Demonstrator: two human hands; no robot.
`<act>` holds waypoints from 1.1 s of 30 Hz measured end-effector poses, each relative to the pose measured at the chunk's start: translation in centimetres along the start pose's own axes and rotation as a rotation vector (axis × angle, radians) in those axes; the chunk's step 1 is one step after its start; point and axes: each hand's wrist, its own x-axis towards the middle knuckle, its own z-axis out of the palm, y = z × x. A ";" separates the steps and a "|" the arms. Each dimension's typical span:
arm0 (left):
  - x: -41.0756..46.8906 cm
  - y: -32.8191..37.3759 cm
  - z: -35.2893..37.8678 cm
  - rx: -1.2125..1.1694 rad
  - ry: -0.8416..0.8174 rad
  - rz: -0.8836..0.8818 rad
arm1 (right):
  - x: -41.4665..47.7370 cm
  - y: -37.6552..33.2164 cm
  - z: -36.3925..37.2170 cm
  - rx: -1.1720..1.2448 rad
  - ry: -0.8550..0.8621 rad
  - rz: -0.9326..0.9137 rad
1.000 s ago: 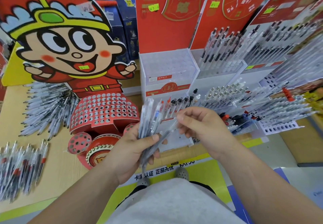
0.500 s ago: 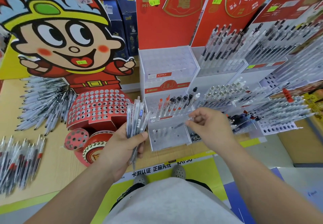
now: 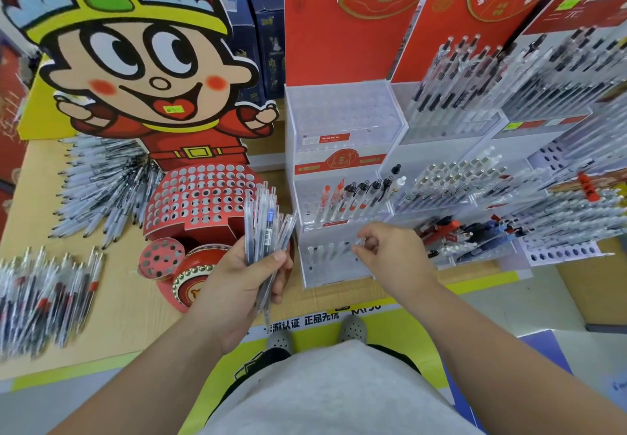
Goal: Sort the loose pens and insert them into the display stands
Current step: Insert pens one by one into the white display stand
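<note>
1. Head view: we look down on the left hand (image 3: 237,285), which is wrapped around a bundle of pens (image 3: 264,220). The thumb lies across the front of the barrels and the fingers are curled behind them.
2. The bundle stands nearly upright, fanning a little at the top. It sits between the cartoon stand (image 3: 203,197) and the clear display stand (image 3: 339,273), and touches neither as far as we can tell.
3. The right hand (image 3: 397,254) is at the lowest tier of the clear display stand. Its fingers are curled and its thumb and forefinger are pinched together.
4. Between those fingertips we see the top of a clear pen (image 3: 359,241), which seems to point down into that tier (the blur keeps us from telling how deep it sits).
5. A few other clear pens already stand in the same tier, just to the left of the fingertips.
6. One tier up, a row of capped pens (image 3: 356,197) leans back, with red caps on the left and black ones on the right.
7. On the wooden table (image 3: 135,302), loose pens lie in two heaps well to the left. A fanned heap (image 3: 101,186) lies beside the cartoon stand and a nearer heap (image 3: 47,295) lies by the table edge.
8. To the right, the neighbouring stands (image 3: 458,95) hold dense rows of pens.
</note>
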 end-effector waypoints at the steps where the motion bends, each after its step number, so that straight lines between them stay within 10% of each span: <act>1: 0.0 0.0 0.0 -0.001 0.001 -0.004 | 0.0 0.1 0.2 0.001 -0.010 0.009; 23: -0.7 0.7 0.5 0.075 -0.069 -0.008 | 1.4 0.2 1.3 -0.148 -0.194 0.076; 33: -0.5 1.7 2.7 0.113 -0.230 0.035 | -1.8 -5.9 -6.5 0.791 -0.319 0.209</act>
